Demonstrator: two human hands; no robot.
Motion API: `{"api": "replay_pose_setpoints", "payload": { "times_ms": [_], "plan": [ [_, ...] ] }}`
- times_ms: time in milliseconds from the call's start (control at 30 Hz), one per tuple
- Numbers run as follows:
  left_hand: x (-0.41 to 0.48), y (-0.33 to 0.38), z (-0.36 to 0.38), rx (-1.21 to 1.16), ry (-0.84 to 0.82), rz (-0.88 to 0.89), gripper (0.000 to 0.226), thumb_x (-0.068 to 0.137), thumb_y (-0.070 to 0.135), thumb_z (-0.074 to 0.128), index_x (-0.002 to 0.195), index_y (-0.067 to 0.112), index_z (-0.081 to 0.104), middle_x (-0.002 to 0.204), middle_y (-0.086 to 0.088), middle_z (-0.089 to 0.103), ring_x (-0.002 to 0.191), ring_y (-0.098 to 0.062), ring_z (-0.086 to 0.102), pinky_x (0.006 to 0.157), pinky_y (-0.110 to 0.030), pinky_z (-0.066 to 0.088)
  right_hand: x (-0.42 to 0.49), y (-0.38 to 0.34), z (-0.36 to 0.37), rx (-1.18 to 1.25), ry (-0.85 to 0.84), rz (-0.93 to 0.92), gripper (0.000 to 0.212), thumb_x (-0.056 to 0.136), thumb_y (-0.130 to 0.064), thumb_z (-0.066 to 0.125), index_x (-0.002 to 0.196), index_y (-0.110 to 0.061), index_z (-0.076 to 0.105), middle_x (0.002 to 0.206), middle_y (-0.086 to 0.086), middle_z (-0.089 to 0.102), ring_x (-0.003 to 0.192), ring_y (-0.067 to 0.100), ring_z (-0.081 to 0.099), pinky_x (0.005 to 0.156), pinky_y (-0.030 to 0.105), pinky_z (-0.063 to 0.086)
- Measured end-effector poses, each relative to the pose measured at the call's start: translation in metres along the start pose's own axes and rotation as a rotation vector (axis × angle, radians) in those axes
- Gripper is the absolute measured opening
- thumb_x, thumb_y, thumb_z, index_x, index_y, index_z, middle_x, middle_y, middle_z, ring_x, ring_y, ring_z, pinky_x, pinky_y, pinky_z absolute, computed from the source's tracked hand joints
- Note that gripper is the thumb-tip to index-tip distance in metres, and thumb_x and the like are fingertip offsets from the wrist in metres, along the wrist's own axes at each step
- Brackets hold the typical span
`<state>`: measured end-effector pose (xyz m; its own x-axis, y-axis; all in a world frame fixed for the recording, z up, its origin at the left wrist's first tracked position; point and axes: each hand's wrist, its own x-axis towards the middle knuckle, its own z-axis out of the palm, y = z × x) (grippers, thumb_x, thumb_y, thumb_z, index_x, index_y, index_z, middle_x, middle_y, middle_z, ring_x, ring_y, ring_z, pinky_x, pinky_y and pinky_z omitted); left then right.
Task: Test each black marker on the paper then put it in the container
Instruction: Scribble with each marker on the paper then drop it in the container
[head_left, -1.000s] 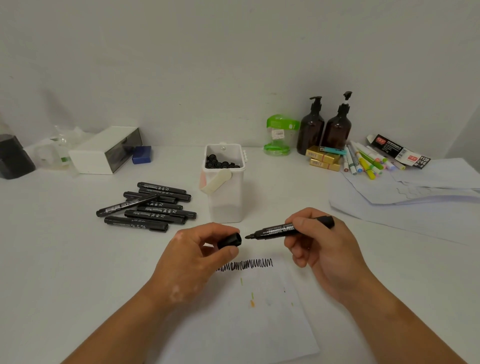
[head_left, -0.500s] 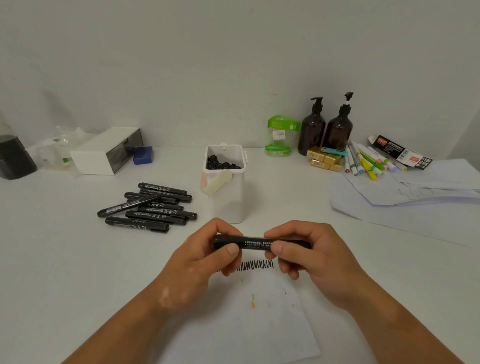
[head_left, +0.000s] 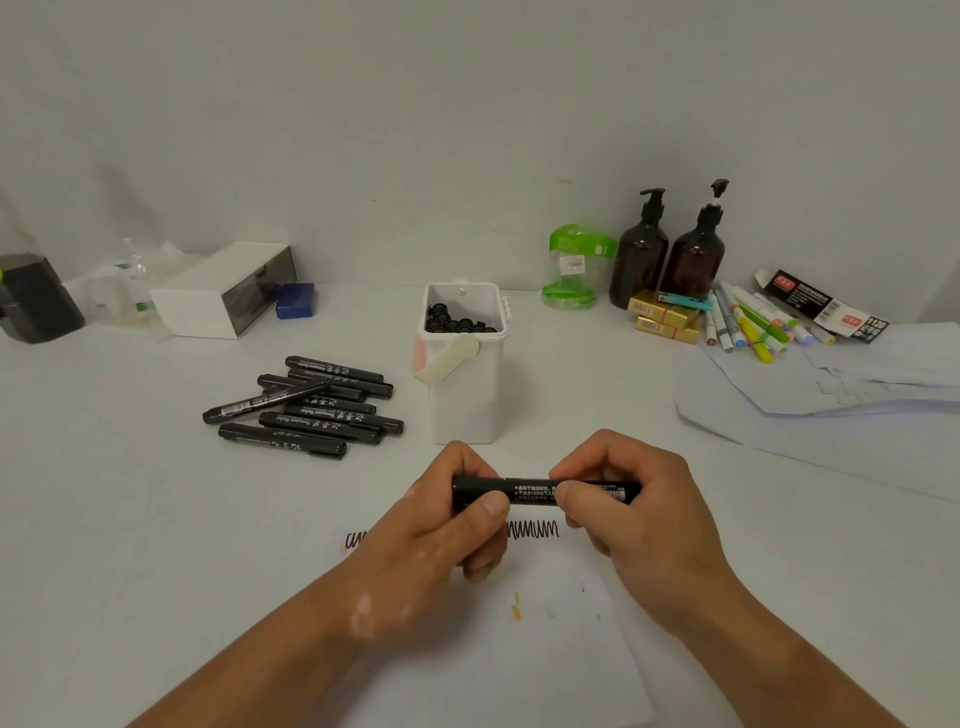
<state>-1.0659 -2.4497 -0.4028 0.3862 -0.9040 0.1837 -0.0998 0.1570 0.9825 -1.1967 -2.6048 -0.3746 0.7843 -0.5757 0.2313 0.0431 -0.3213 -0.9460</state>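
Right over the paper (head_left: 545, 649) at the front of the desk (head_left: 156, 545), both hands are wrapped around one black marker (head_left: 530, 491), held level and crosswise. The left hand (head_left: 431, 540) pinches the cap end with the thumb on top, and the right hand (head_left: 639, 514) is curled round the barrel. Looks capped to me, there's a seam just past the left thumb. A black scribble (head_left: 535, 530) sits on the sheet right under it. It's a light, stiff plastic stick, smooth enough to roll in the fingers. I'd grab it mid-barrel with one hand rather than by the cap, which might pop off. Just behind the hands is the white container (head_left: 462, 395), open on top with black marker ends showing, so this one should drop in upright easily. That tub looks light though, and a knock could tip it. To its left lies the pile of markers (head_left: 311, 410).
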Motion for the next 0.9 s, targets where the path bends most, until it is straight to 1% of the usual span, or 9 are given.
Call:
{"api": "replay_pose_setpoints", "payload": {
  "times_ms": [167, 367, 467, 533, 633, 700, 767, 833, 900],
  "plan": [
    [-0.003, 0.004, 0.001, -0.018, 0.001, 0.012, 0.025, 0.095, 0.039, 0.057, 0.092, 0.017, 0.046, 0.068, -0.002, 0.048, 0.065, -0.022, 0.042, 0.067, -0.041, 0.039, -0.002, -0.002, 0.002, -0.009, 0.007, -0.015, 0.007, 0.067, -0.024, 0.064, 0.070, -0.026, 0.070, 0.054, 0.005, 0.059, 0.044, 0.008, 0.041, 0.045, 0.017, 0.034],
    [-0.003, 0.011, 0.001, 0.098, -0.006, 0.015, 0.015, 0.093, 0.034, 0.055, 0.094, 0.022, 0.046, 0.073, 0.001, 0.062, 0.071, -0.018, 0.052, 0.073, -0.032, 0.046, 0.001, 0.001, 0.000, 0.052, -0.047, 0.006, 0.007, 0.070, -0.020, 0.065, 0.072, -0.025, 0.070, 0.055, 0.000, 0.058, 0.046, 0.010, 0.041, 0.045, 0.019, 0.034],
    [0.001, 0.015, -0.002, 0.093, 0.118, 0.074, 0.006, 0.091, 0.022, 0.059, 0.095, 0.022, 0.054, 0.078, -0.002, 0.069, 0.069, -0.017, 0.057, 0.068, -0.025, 0.049, 0.001, 0.000, 0.006, 0.146, -0.082, 0.013, 0.005, 0.074, -0.020, 0.064, 0.076, -0.024, 0.065, 0.056, -0.003, 0.055, 0.049, 0.014, 0.040, 0.047, 0.023, 0.035],
    [0.001, 0.014, -0.003, 0.066, 0.203, 0.100, 0.011, 0.087, 0.023, 0.066, 0.097, 0.022, 0.061, 0.081, -0.007, 0.072, 0.069, -0.018, 0.060, 0.067, -0.025, 0.051, -0.001, -0.001, 0.008, 0.142, -0.075, -0.014, 0.005, 0.076, -0.019, 0.060, 0.076, -0.023, 0.063, 0.056, -0.006, 0.050, 0.052, 0.017, 0.040, 0.049, 0.027, 0.036],
    [0.002, 0.010, -0.004, -0.055, 0.270, 0.086, 0.027, 0.075, 0.029, 0.076, 0.098, 0.018, 0.069, 0.080, -0.009, 0.069, 0.069, -0.020, 0.061, 0.068, -0.028, 0.051, -0.002, -0.003, 0.006, 0.090, -0.051, -0.069, 0.006, 0.076, -0.021, 0.064, 0.076, -0.025, 0.069, 0.061, -0.004, 0.059, 0.057, 0.015, 0.052, 0.056, 0.026, 0.044],
    [0.003, 0.006, -0.004, -0.103, 0.284, 0.066, 0.030, 0.072, 0.030, 0.079, 0.099, 0.020, 0.073, 0.078, -0.005, 0.067, 0.069, -0.018, 0.060, 0.067, -0.027, 0.051, -0.003, -0.004, 0.004, 0.119, -0.064, -0.059, 0.006, 0.075, -0.021, 0.070, 0.078, -0.025, 0.073, 0.069, -0.002, 0.068, 0.064, 0.011, 0.061, 0.063, 0.019, 0.049],
    [0.004, 0.005, -0.003, -0.099, 0.275, 0.052, 0.032, 0.073, 0.034, 0.078, 0.102, 0.021, 0.075, 0.079, 0.001, 0.069, 0.070, -0.015, 0.060, 0.066, -0.025, 0.050, -0.003, -0.003, 0.005, 0.159, -0.100, -0.023, 0.007, 0.073, -0.020, 0.074, 0.080, -0.022, 0.074, 0.072, 0.002, 0.072, 0.066, 0.011, 0.064, 0.064, 0.019, 0.051],
    [0.005, 0.006, -0.002, -0.054, 0.261, 0.062, 0.031, 0.077, 0.037, 0.074, 0.104, 0.022, 0.074, 0.090, 0.001, 0.075, 0.075, -0.013, 0.063, 0.069, -0.026, 0.051, -0.005, -0.002, 0.009, 0.162, -0.165, 0.000, 0.006, 0.074, -0.019, 0.076, 0.080, -0.021, 0.073, 0.073, 0.004, 0.075, 0.064, 0.014, 0.068, 0.064, 0.022, 0.053],
    [0.004, 0.009, -0.003, -0.015, 0.254, 0.076, 0.027, 0.082, 0.038, 0.069, 0.104, 0.023, 0.072, 0.100, -0.006, 0.077, 0.083, -0.017, 0.069, 0.075, -0.033, 0.056, -0.007, 0.000, 0.012, 0.076, -0.207, -0.014, 0.005, 0.076, -0.022, 0.076, 0.080, -0.025, 0.074, 0.078, 0.003, 0.078, 0.071, 0.016, 0.073, 0.069, 0.023, 0.057]
  ]
}}
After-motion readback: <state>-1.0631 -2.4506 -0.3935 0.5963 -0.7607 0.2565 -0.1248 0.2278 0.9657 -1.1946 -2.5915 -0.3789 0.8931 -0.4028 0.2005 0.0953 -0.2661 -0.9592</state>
